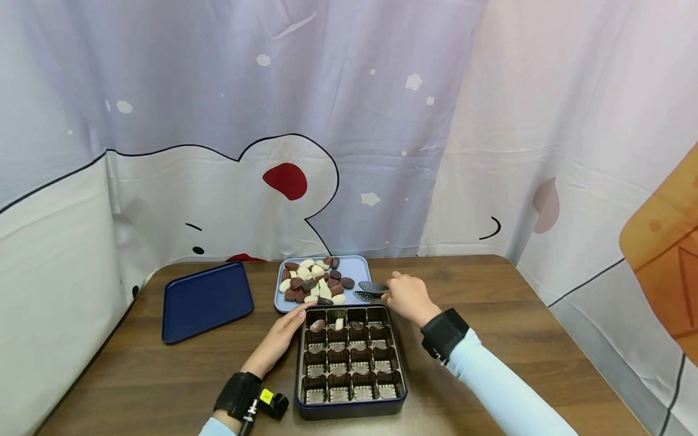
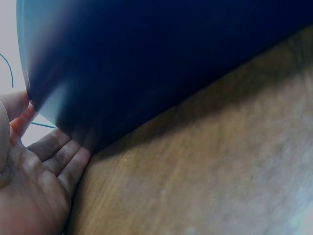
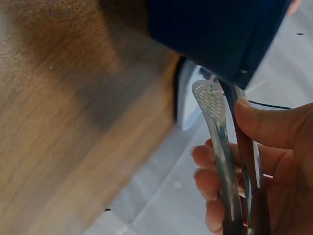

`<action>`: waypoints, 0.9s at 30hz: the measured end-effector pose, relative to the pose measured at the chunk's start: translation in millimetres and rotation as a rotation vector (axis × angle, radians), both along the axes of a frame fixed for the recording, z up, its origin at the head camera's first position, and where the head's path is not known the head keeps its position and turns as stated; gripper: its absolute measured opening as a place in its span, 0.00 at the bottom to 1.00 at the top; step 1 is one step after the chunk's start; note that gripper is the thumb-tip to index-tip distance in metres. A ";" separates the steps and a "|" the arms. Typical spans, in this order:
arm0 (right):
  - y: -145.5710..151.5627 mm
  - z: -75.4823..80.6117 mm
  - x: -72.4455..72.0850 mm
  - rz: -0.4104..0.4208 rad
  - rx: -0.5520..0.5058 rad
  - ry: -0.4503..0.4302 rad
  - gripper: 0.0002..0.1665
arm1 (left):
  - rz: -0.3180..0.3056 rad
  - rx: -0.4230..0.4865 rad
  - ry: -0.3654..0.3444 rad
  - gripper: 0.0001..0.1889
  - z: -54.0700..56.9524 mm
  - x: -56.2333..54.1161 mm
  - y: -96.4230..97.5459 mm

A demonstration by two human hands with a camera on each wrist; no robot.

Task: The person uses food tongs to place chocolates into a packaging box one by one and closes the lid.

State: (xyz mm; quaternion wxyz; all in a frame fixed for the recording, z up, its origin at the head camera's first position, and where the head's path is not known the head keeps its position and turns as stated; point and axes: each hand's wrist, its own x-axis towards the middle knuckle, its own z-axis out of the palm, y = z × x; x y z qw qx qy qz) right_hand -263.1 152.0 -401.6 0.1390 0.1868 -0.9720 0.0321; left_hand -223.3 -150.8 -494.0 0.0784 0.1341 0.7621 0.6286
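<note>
A dark blue box (image 1: 351, 412) holds a brown insert divided into rows of square compartments. In its back row lie a pinkish-brown chocolate (image 1: 317, 325), a white one (image 1: 339, 323) and a dark one (image 1: 356, 325). My left hand (image 1: 275, 342) rests along the box's left side near the back corner, its fingers (image 2: 61, 156) laid against the wall. My right hand (image 1: 411, 298) grips metal tongs (image 3: 220, 142), thumb on one arm and fingers around the other. Their perforated tips stand apart over the right part of the light blue tray (image 1: 353, 266), with no chocolate between them.
Brown and white chocolates (image 1: 316, 281) are heaped on the light blue tray, right behind the box. A navy tray (image 1: 207, 303) lies to the left on the wooden table (image 1: 480, 363). A printed curtain (image 1: 382, 151) hangs behind the table.
</note>
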 end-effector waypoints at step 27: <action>-5.3 -18.3 -28.5 -0.036 -0.041 0.054 0.09 | 0.003 0.000 0.005 0.25 -4.2 -1.9 -1.0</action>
